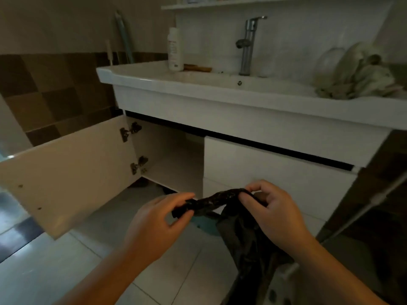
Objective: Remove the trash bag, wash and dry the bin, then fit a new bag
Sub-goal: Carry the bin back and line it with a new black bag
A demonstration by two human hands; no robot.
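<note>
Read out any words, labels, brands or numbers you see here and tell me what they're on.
No text here can be read.
White bottle on the sink: has a reddish printed label, too blurred to read.
Black trash bag, faucet and cabinet door: no print visible.

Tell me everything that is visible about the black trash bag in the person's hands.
The black trash bag looks like thin, glossy, wrinkled plastic. Its upper part is twisted into a rope-like strip stretched between the hands: the left hand pinches one end, the right hand grips the other. The rest hangs loose and crumpled below the right hand, in front of the white cabinet, above the tiled floor.
</note>
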